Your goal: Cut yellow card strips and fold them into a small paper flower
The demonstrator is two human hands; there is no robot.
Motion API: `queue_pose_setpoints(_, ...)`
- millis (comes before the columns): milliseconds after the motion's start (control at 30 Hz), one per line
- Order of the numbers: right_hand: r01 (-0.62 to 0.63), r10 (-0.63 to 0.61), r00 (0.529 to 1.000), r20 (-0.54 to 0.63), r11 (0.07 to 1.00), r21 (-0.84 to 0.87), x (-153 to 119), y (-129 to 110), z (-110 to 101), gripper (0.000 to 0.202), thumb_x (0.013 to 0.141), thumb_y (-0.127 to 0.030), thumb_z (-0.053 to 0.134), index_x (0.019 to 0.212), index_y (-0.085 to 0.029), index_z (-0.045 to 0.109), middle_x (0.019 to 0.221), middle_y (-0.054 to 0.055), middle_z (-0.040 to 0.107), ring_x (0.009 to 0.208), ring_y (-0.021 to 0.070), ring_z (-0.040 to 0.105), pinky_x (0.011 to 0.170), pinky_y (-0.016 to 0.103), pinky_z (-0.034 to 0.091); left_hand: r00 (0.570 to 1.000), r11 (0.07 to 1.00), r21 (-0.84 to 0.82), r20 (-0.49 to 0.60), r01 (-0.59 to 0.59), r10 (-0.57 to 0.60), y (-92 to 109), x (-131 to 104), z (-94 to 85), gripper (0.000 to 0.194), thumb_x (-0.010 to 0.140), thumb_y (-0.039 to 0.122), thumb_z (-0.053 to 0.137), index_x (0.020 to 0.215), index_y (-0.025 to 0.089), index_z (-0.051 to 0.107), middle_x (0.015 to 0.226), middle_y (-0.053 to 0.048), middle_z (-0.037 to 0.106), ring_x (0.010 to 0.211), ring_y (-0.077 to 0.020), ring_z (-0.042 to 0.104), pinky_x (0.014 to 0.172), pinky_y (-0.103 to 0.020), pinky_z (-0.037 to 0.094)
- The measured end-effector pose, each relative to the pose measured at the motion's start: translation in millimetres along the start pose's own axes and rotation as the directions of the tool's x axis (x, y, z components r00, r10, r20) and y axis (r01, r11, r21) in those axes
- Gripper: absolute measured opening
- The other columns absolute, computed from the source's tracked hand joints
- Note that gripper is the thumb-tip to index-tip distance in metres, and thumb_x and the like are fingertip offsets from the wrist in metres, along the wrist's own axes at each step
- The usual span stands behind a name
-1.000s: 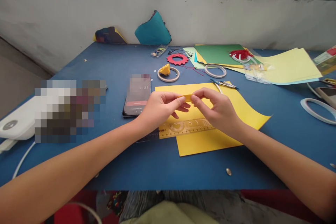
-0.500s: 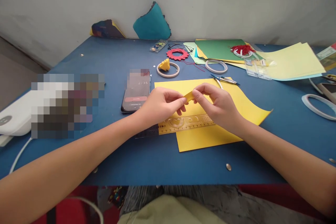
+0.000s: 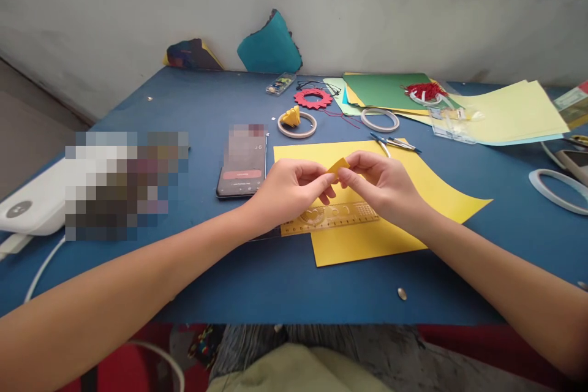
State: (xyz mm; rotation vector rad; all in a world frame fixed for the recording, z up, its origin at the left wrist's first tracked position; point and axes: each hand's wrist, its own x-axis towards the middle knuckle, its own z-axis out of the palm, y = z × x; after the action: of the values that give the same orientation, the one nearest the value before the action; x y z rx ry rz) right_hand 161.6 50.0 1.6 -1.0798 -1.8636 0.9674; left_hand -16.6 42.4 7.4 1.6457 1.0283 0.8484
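Observation:
Between the fingertips of both hands is a small folded yellow paper piece (image 3: 339, 166). My left hand (image 3: 298, 187) pinches its left side, and my right hand (image 3: 379, 180) pinches its right side. Below them a large yellow sheet (image 3: 367, 246) lies on the blue table, its right corner curling. A clear ruler (image 3: 337, 215) rests across the sheet under my hands, its left end partly hidden by my left hand. Beyond the sheet, yellow folded pieces (image 3: 291, 116) sit on a tape roll (image 3: 298, 133), near a red paper ring (image 3: 313, 98).
A phone (image 3: 241, 177) lies left of the sheet. Compasses (image 3: 397, 142) touch its far edge. Farther back are another tape roll (image 3: 380, 120), green paper (image 3: 390, 89) and red thread (image 3: 425, 92). A white device (image 3: 37, 196) is at left, a third roll (image 3: 558, 190) at right.
The small yellow piece has tilted, its right end now higher and more of its face showing. My hands have shifted slightly around it. The whole view has moved a little.

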Motion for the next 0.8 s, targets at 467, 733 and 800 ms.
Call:
queue_pose_setpoints(467,0.051,-0.066,0.995,0.08,0.983,0.174,-1.7,-3.5,2.2,0.021,0.082,-0.035,0.064,0.071,-0.019,0.055,0.07,-0.001,0.056,0.067,0.0114,0.053,0.064,0.026,0.043,0.987,1.0,0.014,0.163,-0.001,-0.001,3.0,-5.5,2.7,0.021,0.083,0.024,0.049,0.063,0.016,0.047,0.052,0.006,0.042,0.047,-0.0056,0.038,0.044,-0.019,0.03)
queue_pose_setpoints(733,0.086,-0.087,0.987,0.131,0.996,0.015,-3.2,-1.4,2.4,0.026,0.089,-0.042,0.052,0.076,-0.019,0.054,0.071,0.001,0.054,0.066,0.0127,0.05,0.061,0.028,0.04,0.984,0.999,0.053,0.178,-0.004,-0.005,2.9,-2.9,0.6,0.022,0.081,0.021,0.046,0.06,0.017,0.042,0.053,0.007,0.03,0.048,-0.0055,0.027,0.044,-0.02,0.021)
queue_pose_setpoints(800,0.091,-0.085,0.988,0.131,0.995,-0.041,-3.2,-0.5,2.8,0.029,0.089,-0.042,0.051,0.072,-0.019,0.052,0.069,0.0,0.052,0.064,0.0123,0.048,0.06,0.028,0.038,0.973,0.996,0.073,0.223,0.043,-0.058,4.0,-2.3,-0.4,0.022,0.081,0.023,0.044,0.061,0.017,0.044,0.053,0.007,0.033,0.047,-0.0056,0.028,0.044,-0.02,0.021)
